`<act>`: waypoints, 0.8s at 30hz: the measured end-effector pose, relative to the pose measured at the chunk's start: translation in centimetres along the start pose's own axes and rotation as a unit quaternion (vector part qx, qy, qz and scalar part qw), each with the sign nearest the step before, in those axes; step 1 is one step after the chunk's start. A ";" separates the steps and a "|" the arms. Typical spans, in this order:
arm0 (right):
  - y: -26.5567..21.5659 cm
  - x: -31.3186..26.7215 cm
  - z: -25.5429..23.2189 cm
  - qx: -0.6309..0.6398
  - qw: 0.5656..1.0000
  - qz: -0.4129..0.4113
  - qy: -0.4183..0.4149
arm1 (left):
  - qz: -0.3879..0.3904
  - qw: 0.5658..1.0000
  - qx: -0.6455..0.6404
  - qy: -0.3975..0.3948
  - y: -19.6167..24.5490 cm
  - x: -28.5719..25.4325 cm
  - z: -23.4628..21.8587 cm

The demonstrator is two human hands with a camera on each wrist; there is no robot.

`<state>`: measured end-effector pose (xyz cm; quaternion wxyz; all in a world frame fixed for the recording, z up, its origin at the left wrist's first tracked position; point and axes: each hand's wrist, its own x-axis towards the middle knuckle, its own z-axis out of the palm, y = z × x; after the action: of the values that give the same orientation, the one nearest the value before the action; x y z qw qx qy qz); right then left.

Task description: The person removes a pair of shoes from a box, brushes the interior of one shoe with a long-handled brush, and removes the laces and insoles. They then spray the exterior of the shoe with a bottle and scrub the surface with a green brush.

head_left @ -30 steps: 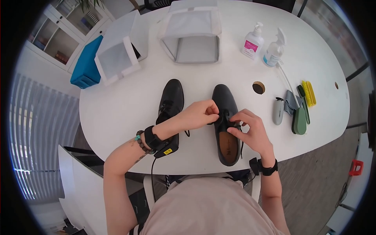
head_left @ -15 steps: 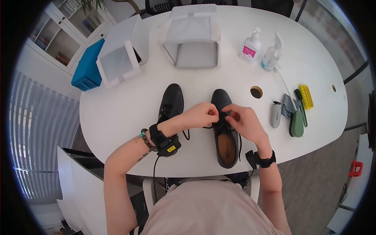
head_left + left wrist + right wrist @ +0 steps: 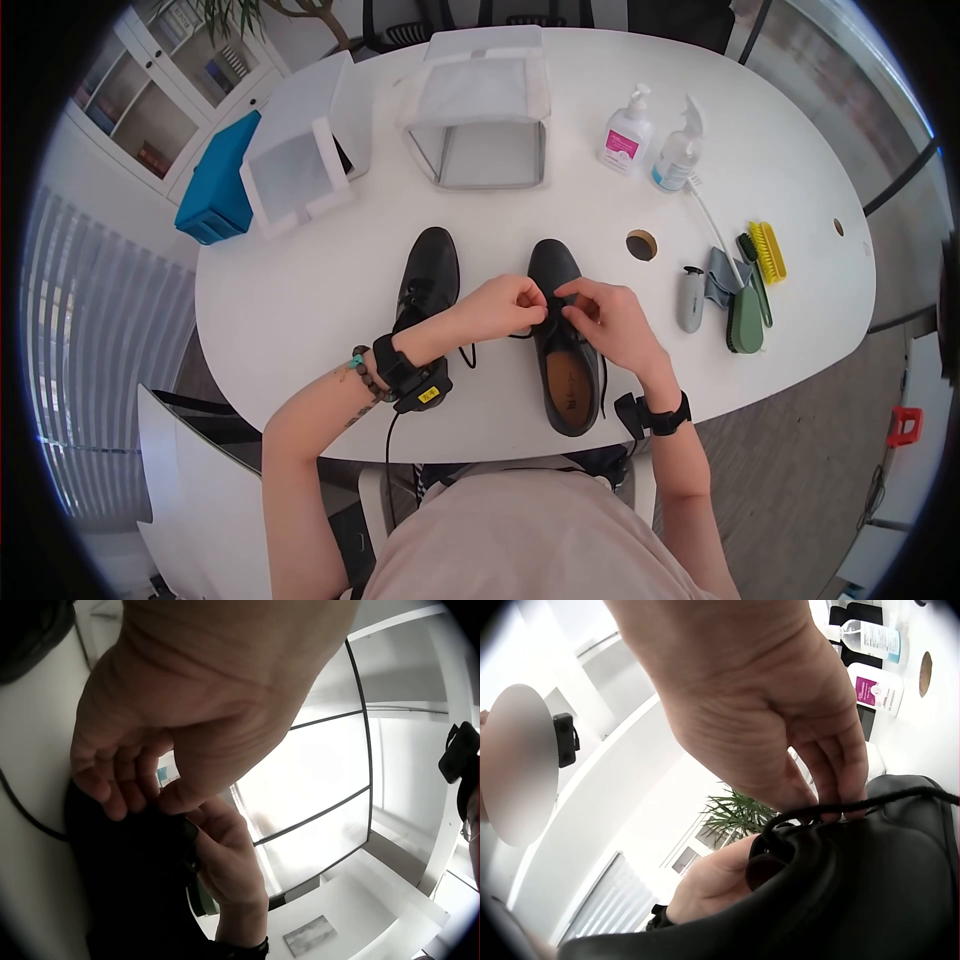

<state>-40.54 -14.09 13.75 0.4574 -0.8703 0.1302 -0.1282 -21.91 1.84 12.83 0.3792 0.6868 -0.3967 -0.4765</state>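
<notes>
Two black lace-up shoes lie side by side, toes away from the person. Over the laces of the right-hand shoe (image 3: 553, 262), the left hand (image 3: 497, 308) pinches the shoelace between thumb and curled fingers. The right hand (image 3: 615, 325) comes from the other side, its thumb and fingers pinching lace close to the left fingertips. A black lace (image 3: 900, 796) crosses the shoe in the right wrist view. The left forearm passes over the other shoe (image 3: 432, 255), hiding part of it. Fingers and dark leather hide the exact grip on the lace.
Two fabric boxes, one standing open (image 3: 480, 100), and a blue case (image 3: 218, 185) are at the back left. A pump bottle (image 3: 625, 135) and spray bottle (image 3: 678, 155) stand back right. A grey tube (image 3: 690, 300), cloth, green brush (image 3: 744, 320) and yellow brush (image 3: 768, 250) lie right.
The right hand has moved up the shoe from beside its opening to the laces, closer to the left hand. The left hand stays at the laces. The head view has shifted slightly.
</notes>
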 end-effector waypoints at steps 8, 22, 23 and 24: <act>0.2 0.2 0.1 0.002 1.000 0.005 -0.003 | -0.019 1.000 0.008 -0.003 0.7 -0.3 -0.1; 0.2 0.2 0.4 -0.002 1.000 0.012 -0.003 | -0.010 1.000 0.014 -0.008 0.5 -0.2 -0.1; 0.2 0.2 0.4 -0.003 1.000 0.012 -0.002 | -0.011 1.000 0.019 -0.008 0.5 -0.2 -0.1; 0.2 0.2 0.4 -0.004 1.000 0.012 -0.002 | -0.010 1.000 0.019 -0.008 0.5 -0.2 -0.2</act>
<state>-40.19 -13.97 13.40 0.4559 -0.8706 0.1399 -0.1207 -21.89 1.82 13.39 0.3577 0.6941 -0.4019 -0.4782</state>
